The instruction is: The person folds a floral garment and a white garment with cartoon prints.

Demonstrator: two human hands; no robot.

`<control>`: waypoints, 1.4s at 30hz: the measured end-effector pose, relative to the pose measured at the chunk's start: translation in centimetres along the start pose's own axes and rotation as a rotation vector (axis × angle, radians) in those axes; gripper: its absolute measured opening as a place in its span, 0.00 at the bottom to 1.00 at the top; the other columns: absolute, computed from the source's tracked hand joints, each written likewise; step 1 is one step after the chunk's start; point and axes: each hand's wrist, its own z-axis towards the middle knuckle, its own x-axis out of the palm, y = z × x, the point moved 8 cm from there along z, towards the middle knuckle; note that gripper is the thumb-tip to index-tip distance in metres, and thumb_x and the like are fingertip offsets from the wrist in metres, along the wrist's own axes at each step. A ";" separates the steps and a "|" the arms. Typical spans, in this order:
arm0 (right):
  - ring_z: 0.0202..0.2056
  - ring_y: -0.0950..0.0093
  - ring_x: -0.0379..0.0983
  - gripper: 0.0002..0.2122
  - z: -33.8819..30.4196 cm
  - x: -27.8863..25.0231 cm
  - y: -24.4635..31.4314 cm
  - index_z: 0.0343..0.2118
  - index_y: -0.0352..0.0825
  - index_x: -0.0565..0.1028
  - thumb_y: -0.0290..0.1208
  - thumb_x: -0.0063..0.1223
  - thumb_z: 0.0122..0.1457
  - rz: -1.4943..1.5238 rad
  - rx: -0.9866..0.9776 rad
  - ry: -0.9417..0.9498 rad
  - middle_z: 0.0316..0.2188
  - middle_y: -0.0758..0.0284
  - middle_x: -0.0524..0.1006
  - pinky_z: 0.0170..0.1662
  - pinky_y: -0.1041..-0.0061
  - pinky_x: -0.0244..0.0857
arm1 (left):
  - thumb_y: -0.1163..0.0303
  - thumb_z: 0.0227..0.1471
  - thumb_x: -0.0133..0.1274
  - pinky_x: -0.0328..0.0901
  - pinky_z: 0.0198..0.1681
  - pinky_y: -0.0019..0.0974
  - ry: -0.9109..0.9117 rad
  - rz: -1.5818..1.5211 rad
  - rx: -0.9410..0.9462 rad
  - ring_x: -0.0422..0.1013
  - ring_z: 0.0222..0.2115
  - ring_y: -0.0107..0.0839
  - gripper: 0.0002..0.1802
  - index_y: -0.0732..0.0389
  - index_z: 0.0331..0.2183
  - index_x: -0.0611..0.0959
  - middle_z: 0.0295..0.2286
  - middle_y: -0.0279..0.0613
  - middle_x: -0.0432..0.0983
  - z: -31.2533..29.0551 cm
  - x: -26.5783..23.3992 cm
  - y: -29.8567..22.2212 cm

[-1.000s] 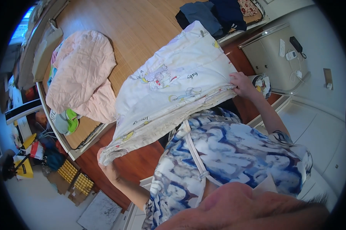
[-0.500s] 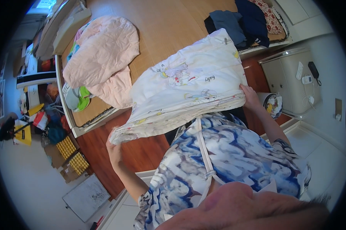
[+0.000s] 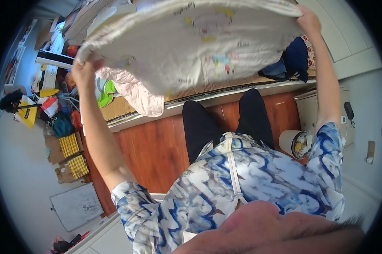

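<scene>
A white quilt (image 3: 174, 55) printed with coloured cartoon figures is stretched out in the air between my hands, blurred a little by motion. My left hand (image 3: 86, 70) grips its left corner, fingers wrapped round the edge. At the other end, my right hand (image 3: 309, 22) is closed on the right corner. Both arms reach forward and up. Below the quilt lies a pale pink quilted blanket (image 3: 136, 94), partly hidden, with one end hanging over the edge of the bed base (image 3: 191, 95).
Dark blue folded clothes (image 3: 296, 57) lie at the bed's far right. A waste bin (image 3: 287, 142) stands near a beige cabinet (image 3: 306, 111) on the right. Yellow egg trays (image 3: 70, 146), bags and a whiteboard (image 3: 76, 206) are on the left.
Both my hands have risen and moved forward, lifting the white quilt off the bed and spreading it wider. It now covers more of the pink blanket and the bed from sight.
</scene>
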 end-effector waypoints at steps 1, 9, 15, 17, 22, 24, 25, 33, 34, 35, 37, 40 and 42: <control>0.41 0.59 0.73 0.18 1.2 -1.2 1.0 0.44 0.45 0.75 0.28 0.45 0.48 -0.069 0.032 0.001 0.38 0.60 0.77 0.43 0.65 0.67 | 0.78 0.54 0.49 0.75 0.34 0.30 0.009 -0.058 0.072 0.76 0.29 0.33 0.10 0.64 0.40 0.79 0.35 0.44 0.76 0.1 -0.9 -1.9; 0.40 0.59 0.70 0.12 -10.9 -5.1 3.3 0.37 0.35 0.76 0.22 0.46 0.49 -0.131 -0.240 -0.179 0.36 0.59 0.76 0.45 0.63 0.63 | 0.72 0.52 0.55 0.65 0.45 0.31 -0.034 0.204 0.237 0.71 0.42 0.30 0.19 0.66 0.47 0.75 0.41 0.41 0.75 -12.0 -2.1 0.7; 0.48 0.56 0.63 0.19 -29.9 8.8 0.3 0.39 0.46 0.78 0.20 0.52 0.42 -0.198 -0.077 0.271 0.47 0.60 0.71 0.50 0.60 0.59 | 0.88 0.36 0.49 0.60 0.55 0.39 0.309 0.520 0.015 0.63 0.53 0.44 0.30 0.59 0.46 0.74 0.49 0.50 0.68 -25.7 6.4 20.1; 0.50 0.55 0.63 0.18 -34.1 13.5 2.8 0.41 0.45 0.78 0.22 0.54 0.44 -0.167 0.058 0.523 0.50 0.57 0.68 0.55 0.61 0.57 | 0.88 0.36 0.49 0.61 0.54 0.39 0.369 0.699 -0.083 0.62 0.53 0.48 0.30 0.59 0.45 0.73 0.51 0.51 0.65 -31.7 4.2 27.7; 0.50 0.65 0.67 0.21 -39.4 14.5 -9.4 0.51 0.34 0.70 0.26 0.50 0.50 0.382 0.599 0.524 0.51 0.53 0.67 0.50 0.71 0.63 | 0.87 0.41 0.48 0.63 0.50 0.36 0.328 0.348 -0.259 0.65 0.49 0.42 0.31 0.57 0.50 0.69 0.52 0.50 0.62 -33.1 6.4 30.6; 0.37 0.74 0.69 0.23 -41.5 13.3 -13.2 0.48 0.32 0.70 0.44 0.54 0.55 0.472 1.008 0.367 0.39 0.66 0.74 0.41 0.75 0.64 | 0.81 0.45 0.51 0.63 0.43 0.30 0.320 -0.174 -0.891 0.65 0.46 0.31 0.37 0.56 0.57 0.61 0.52 0.42 0.62 -34.9 7.8 32.7; 0.34 0.74 0.69 0.27 -42.0 13.7 -12.2 0.49 0.33 0.69 0.52 0.53 0.56 0.487 1.217 0.388 0.37 0.68 0.75 0.39 0.74 0.64 | 0.71 0.46 0.55 0.63 0.40 0.34 0.071 -0.311 -0.949 0.65 0.45 0.30 0.39 0.56 0.59 0.58 0.51 0.42 0.63 -34.9 6.0 30.7; 0.46 0.71 0.71 0.28 -41.2 16.5 -8.3 0.47 0.29 0.70 0.49 0.59 0.52 1.113 1.479 0.144 0.43 0.64 0.75 0.46 0.67 0.67 | 0.60 0.47 0.61 0.66 0.35 0.48 -0.060 -0.403 -1.240 0.71 0.40 0.36 0.36 0.49 0.56 0.63 0.44 0.38 0.71 -35.7 9.2 34.3; 0.47 0.70 0.71 0.27 -41.5 16.5 -7.9 0.47 0.29 0.70 0.46 0.62 0.51 1.066 1.537 0.222 0.44 0.63 0.75 0.47 0.68 0.67 | 0.62 0.47 0.61 0.67 0.34 0.46 -0.084 -0.351 -1.247 0.72 0.38 0.35 0.33 0.54 0.53 0.67 0.41 0.37 0.74 -35.8 9.4 33.7; 0.47 0.68 0.71 0.27 -41.8 16.4 -7.5 0.48 0.28 0.70 0.42 0.64 0.50 1.018 1.592 0.301 0.45 0.62 0.74 0.47 0.68 0.66 | 0.62 0.47 0.61 0.67 0.34 0.46 -0.093 -0.345 -1.247 0.72 0.38 0.35 0.33 0.54 0.53 0.67 0.41 0.37 0.74 -35.5 8.8 33.4; 0.47 0.66 0.71 0.26 -40.9 16.5 -7.2 0.49 0.27 0.69 0.34 0.65 0.49 1.125 1.609 0.347 0.46 0.60 0.74 0.50 0.68 0.65 | 0.64 0.46 0.62 0.68 0.35 0.43 0.073 -0.439 -1.233 0.72 0.39 0.34 0.32 0.59 0.52 0.69 0.43 0.38 0.73 -35.0 9.6 32.5; 0.48 0.67 0.70 0.25 -37.3 15.2 -10.1 0.52 0.29 0.66 0.27 0.60 0.51 1.227 1.329 0.231 0.48 0.60 0.72 0.51 0.68 0.65 | 0.70 0.46 0.58 0.69 0.41 0.39 0.097 -0.553 -1.129 0.71 0.42 0.35 0.30 0.63 0.51 0.69 0.44 0.40 0.73 -31.8 11.4 29.2; 0.49 0.67 0.69 0.24 -33.3 14.7 -7.9 0.53 0.29 0.66 0.25 0.57 0.51 1.321 1.226 0.235 0.49 0.61 0.72 0.51 0.69 0.63 | 0.74 0.45 0.53 0.67 0.46 0.39 0.152 -0.609 -1.126 0.70 0.44 0.37 0.29 0.65 0.51 0.69 0.45 0.42 0.72 -30.9 11.4 27.6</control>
